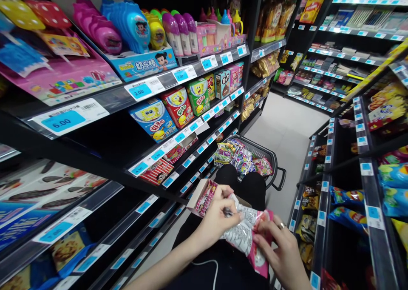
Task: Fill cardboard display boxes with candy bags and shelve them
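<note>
Over my lap I hold a pink and silver snack bag point(244, 230) between both hands, its printed back side facing up. My left hand point(218, 215) pinches the silver end with thumb and fingers. At the pink end, my right hand point(279, 243), with a ring on one finger, grips the edge. Just beyond my left hand, an opened cardboard box point(196, 198) with pink striped packets point(205, 197) inside rests by my legs; my hand hides part of it.
A black basket point(274, 154) with several colourful snack bags point(244, 160) stands on the floor past my knees point(255, 188). Shelves of candy and boxed snacks point(178, 107) rise on the left. More shelves with bagged snacks point(349, 217) line the right. The aisle floor point(280, 115) runs between them.
</note>
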{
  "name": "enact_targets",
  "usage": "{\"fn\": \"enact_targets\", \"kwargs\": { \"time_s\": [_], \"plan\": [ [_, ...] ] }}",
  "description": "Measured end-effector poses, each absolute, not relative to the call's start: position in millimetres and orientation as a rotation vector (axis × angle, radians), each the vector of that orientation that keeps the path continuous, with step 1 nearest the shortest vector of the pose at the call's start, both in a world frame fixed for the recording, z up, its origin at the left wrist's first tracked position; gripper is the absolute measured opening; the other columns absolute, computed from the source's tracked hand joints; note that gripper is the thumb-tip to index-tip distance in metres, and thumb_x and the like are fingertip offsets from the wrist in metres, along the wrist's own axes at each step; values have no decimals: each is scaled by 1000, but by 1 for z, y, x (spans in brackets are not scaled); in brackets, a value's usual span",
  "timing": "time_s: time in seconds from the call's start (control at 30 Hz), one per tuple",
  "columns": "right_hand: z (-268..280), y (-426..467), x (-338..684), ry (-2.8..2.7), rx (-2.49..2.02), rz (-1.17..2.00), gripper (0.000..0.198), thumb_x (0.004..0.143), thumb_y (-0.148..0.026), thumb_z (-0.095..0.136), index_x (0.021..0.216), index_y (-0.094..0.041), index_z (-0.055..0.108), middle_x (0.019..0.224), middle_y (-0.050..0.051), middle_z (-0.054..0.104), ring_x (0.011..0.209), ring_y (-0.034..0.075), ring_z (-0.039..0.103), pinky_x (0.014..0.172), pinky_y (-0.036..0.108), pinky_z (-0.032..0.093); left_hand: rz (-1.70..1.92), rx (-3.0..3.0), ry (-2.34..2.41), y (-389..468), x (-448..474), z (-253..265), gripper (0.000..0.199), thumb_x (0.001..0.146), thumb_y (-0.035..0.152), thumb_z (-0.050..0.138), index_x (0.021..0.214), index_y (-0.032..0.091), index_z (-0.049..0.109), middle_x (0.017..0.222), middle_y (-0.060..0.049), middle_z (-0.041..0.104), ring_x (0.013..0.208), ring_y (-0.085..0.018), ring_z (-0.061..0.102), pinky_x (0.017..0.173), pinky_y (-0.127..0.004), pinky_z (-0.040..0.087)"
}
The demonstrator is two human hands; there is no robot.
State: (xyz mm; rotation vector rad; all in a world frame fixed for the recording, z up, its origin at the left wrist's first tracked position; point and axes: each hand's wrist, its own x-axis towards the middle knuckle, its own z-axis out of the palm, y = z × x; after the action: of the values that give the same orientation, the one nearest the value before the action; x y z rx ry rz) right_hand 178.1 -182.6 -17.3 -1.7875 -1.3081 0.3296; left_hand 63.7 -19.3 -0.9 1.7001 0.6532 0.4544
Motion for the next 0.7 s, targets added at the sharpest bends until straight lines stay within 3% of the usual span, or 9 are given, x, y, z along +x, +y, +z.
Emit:
{"fn": "enact_targets", "kwargs": {
  "time_s": [0.37, 0.43, 0.5, 0.6, 0.7],
  "plan": [
    [-16, -176, 184, -1028, -1816, 535, 27, 97, -30, 40, 74, -22, 51, 78, 1, 46, 72, 17, 48, 66, 28, 42, 419, 1451, 623, -23, 64, -9, 40, 64, 40, 80, 49, 14, 53, 110, -8, 47, 100, -26, 61, 97, -41, 40],
    [-14, -175, 189, -1021, -1771, 557, 28, 96, -31, 43, 71, -22, 51, 76, 0, 47, 71, 17, 48, 65, 27, 41, 385, 1367, 587, -21, 61, -13, 39, 59, 43, 83, 58, 14, 57, 117, -10, 49, 104, -28, 59, 97, -41, 40],
    [-15, -177, 192, -1013, -1716, 543, 27, 95, -33, 45, 70, -22, 51, 76, 0, 49, 71, 17, 48, 64, 27, 41, 354, 1231, 553, -23, 57, -17, 48, 53, 47, 86, 81, 17, 62, 121, -11, 52, 107, -28, 58, 92, -39, 44],
    [-19, -182, 194, -990, -1658, 501, 25, 92, -34, 49, 70, -22, 53, 76, 1, 52, 73, 18, 49, 68, 28, 42, 265, 1040, 534, -28, 51, -24, 67, 58, 55, 82, 110, 20, 56, 107, -8, 62, 97, -24, 60, 80, -33, 47],
    [-25, -187, 195, -1010, -1630, 528, 25, 91, -33, 52, 69, -22, 52, 71, -1, 52, 72, 18, 50, 70, 29, 42, 163, 1021, 514, -30, 47, -24, 55, 65, 55, 77, 99, 13, 63, 87, -6, 67, 84, -22, 62, 74, -31, 47]
  ]
}}
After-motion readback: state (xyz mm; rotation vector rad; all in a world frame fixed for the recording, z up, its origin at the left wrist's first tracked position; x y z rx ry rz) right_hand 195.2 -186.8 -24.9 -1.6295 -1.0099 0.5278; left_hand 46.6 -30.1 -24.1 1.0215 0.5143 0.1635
